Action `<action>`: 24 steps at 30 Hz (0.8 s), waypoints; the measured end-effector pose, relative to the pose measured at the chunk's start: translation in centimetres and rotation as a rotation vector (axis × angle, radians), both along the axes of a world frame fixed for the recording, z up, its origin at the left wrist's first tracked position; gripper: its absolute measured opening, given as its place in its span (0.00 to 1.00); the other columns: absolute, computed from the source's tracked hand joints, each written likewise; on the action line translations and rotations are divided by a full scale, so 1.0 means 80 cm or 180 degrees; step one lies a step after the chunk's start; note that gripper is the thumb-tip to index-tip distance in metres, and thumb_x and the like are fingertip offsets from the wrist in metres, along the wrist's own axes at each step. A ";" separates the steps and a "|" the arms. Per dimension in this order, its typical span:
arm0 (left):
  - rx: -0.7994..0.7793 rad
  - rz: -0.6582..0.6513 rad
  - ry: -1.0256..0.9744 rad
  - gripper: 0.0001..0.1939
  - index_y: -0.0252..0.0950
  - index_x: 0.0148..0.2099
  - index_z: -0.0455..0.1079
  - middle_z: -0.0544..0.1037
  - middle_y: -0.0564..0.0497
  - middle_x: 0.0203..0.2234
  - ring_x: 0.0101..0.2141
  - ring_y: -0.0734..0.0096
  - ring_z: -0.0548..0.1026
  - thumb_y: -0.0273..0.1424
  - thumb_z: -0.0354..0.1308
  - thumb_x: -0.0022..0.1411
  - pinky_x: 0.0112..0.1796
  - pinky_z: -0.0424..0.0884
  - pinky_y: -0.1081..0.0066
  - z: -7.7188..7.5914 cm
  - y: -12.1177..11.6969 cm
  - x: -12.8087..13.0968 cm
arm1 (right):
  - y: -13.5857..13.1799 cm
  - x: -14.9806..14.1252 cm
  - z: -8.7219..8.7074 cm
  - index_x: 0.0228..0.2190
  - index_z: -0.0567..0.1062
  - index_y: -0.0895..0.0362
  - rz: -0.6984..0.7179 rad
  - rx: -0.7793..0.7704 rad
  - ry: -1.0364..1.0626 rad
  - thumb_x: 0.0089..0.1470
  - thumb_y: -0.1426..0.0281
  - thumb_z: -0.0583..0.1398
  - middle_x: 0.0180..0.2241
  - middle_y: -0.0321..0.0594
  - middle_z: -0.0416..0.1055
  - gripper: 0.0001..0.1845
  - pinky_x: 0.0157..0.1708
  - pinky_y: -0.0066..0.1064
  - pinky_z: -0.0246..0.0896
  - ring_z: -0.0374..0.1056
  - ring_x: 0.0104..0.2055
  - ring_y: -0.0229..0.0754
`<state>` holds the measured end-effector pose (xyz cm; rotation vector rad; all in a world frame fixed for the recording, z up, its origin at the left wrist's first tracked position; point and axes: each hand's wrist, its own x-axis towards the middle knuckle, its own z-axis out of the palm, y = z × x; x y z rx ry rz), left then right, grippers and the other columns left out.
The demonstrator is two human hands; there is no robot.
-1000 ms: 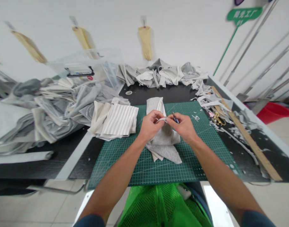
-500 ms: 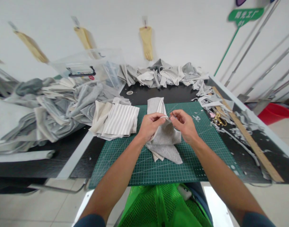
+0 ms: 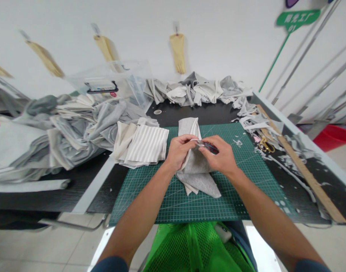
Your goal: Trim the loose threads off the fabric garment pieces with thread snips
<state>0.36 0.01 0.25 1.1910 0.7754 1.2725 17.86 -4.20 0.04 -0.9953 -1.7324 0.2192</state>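
Observation:
My left hand (image 3: 181, 152) pinches the edge of a light grey piece of fabric (image 3: 198, 160), lifted above the green cutting mat (image 3: 173, 211). In my right hand (image 3: 220, 153) is a small pair of thread snips (image 3: 210, 147), dark-handled with metal blades pointing left. Its blade tips meet the pinched fabric edge beside my left fingertips; whether they touch it I cannot tell. More grey fabric (image 3: 201, 184) lies on the mat under my hands, partly hidden by them. To the left sits a folded stack topped with striped cloth (image 3: 146, 144).
A large heap of grey fabric (image 3: 85, 130) covers the left side, near a clear plastic box (image 3: 105, 81). More cloth (image 3: 201, 90) lines the back. On the right are gold-handled scissors (image 3: 266, 145), a wooden ruler (image 3: 300, 166) and scraps. A red bucket (image 3: 331, 138) stands beyond.
The snips now show clearly in my right hand, blades at the fabric edge, where the hand was pinched close to the cloth before. My left hand keeps its pinch. The view has shifted slightly.

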 end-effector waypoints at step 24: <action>0.0123 -0.0117 0.0152 0.08 0.36 0.35 0.84 0.84 0.50 0.30 0.33 0.70 0.78 0.32 0.73 0.50 0.40 0.71 0.69 0.002 -0.006 0.003 | -0.004 0.000 0.005 0.40 0.79 0.52 -0.0084 0.0135 0.0075 0.63 0.68 0.62 0.36 0.41 0.79 0.05 0.41 0.38 0.69 0.74 0.39 0.44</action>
